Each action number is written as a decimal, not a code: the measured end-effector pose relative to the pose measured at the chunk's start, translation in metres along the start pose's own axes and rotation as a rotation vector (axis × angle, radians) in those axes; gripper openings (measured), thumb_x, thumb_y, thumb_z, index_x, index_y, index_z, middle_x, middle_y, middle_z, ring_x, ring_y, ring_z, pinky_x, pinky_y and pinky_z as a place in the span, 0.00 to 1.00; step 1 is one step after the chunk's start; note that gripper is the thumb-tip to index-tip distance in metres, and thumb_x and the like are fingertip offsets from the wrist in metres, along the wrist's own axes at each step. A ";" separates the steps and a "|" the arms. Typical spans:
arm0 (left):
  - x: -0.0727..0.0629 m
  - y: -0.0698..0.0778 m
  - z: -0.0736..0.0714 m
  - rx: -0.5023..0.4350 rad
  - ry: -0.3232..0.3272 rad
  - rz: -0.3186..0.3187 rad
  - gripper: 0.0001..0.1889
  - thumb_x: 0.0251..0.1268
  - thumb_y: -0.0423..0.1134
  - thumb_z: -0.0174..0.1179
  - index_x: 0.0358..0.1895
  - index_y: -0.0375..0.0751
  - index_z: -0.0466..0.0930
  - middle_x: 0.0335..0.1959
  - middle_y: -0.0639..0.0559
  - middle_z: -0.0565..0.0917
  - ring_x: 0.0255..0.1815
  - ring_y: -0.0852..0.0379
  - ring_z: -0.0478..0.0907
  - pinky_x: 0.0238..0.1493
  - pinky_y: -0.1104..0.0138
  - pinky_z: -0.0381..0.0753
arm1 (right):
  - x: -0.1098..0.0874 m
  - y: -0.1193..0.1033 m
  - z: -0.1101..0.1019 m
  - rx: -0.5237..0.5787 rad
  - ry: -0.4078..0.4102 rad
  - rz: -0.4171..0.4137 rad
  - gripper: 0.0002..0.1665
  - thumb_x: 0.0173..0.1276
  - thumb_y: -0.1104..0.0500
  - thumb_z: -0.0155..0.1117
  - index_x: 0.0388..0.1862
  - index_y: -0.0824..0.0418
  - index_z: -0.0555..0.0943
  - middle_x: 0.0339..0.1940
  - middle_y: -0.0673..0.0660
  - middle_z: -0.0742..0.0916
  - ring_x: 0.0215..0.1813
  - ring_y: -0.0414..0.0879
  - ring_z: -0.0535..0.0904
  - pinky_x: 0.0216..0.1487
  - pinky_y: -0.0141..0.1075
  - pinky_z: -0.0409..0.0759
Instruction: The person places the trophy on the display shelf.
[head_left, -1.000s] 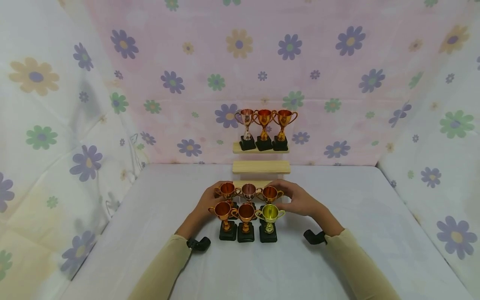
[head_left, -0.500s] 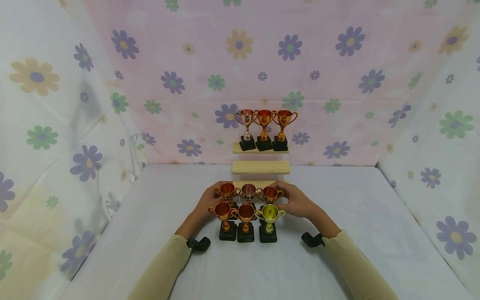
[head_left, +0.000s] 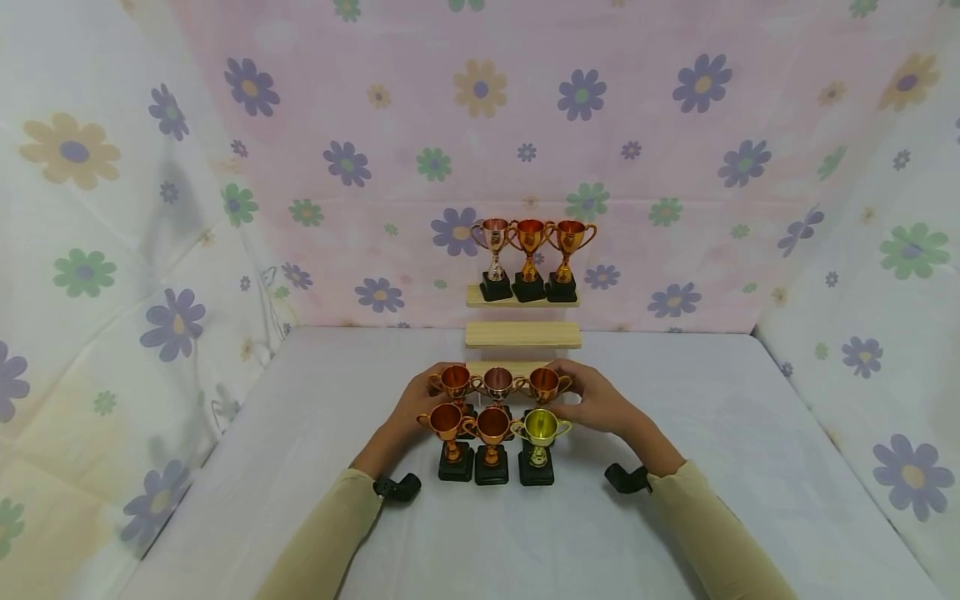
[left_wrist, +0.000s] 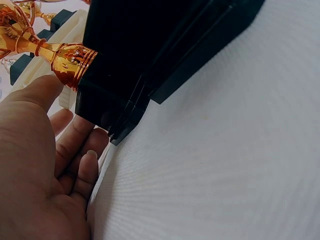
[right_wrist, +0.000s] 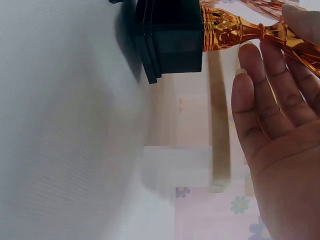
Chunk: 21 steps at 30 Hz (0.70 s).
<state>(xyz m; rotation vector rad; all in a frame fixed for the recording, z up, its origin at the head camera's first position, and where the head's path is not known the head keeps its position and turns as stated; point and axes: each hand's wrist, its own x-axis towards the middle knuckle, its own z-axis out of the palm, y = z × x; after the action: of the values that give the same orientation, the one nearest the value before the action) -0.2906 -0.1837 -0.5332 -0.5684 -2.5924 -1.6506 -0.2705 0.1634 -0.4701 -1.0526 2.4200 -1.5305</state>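
On the table, small cup trophies on black bases stand in two rows. My left hand (head_left: 417, 406) is at the left end of the back row, around an orange-gold trophy (head_left: 455, 383). In the left wrist view its thumb lies at the gold stem (left_wrist: 71, 62), with the other fingers curled behind the black base (left_wrist: 107, 102). My right hand (head_left: 602, 406) holds the gold trophy (head_left: 545, 385) at the right end, thumb and fingers on either side of its upper stem (right_wrist: 250, 31). A pinkish-silver trophy (head_left: 498, 383) stands between them.
Two copper trophies (head_left: 446, 422) and a yellow-gold trophy (head_left: 541, 427) form the front row, close before the hands. Behind stands a stepped wooden rack (head_left: 522, 335); its top step bears one silver and two gold trophies (head_left: 529, 237). A flowered cloth (head_left: 360, 242) hangs behind.
The right-hand trophy of the back row has shifted slightly right and up with my right hand. The left hand and the other trophies look unmoved.
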 end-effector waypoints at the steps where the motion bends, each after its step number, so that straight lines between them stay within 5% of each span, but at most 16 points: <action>1: 0.000 0.000 0.000 -0.001 0.000 0.000 0.26 0.73 0.33 0.63 0.72 0.39 0.76 0.66 0.41 0.84 0.71 0.40 0.77 0.74 0.42 0.71 | 0.000 -0.001 -0.001 0.000 0.004 -0.005 0.26 0.64 0.68 0.77 0.60 0.60 0.80 0.52 0.54 0.87 0.52 0.47 0.84 0.58 0.55 0.84; 10: 0.000 -0.001 0.000 0.002 -0.003 0.000 0.26 0.73 0.34 0.62 0.72 0.39 0.76 0.66 0.41 0.84 0.71 0.41 0.77 0.74 0.42 0.70 | 0.000 -0.011 -0.011 0.026 0.033 -0.040 0.27 0.67 0.68 0.76 0.63 0.62 0.79 0.52 0.56 0.88 0.52 0.47 0.86 0.59 0.59 0.84; 21: -0.001 0.000 0.000 -0.015 -0.005 0.002 0.26 0.74 0.34 0.63 0.73 0.38 0.75 0.67 0.40 0.83 0.71 0.40 0.77 0.74 0.42 0.71 | 0.013 -0.028 -0.024 0.016 0.046 -0.016 0.24 0.69 0.65 0.75 0.62 0.62 0.80 0.52 0.56 0.87 0.52 0.51 0.86 0.59 0.47 0.84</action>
<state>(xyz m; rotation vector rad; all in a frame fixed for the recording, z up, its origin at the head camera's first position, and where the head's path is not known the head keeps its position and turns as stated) -0.2897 -0.1837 -0.5333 -0.5760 -2.5845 -1.6710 -0.2762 0.1672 -0.4312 -1.0480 2.4304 -1.5936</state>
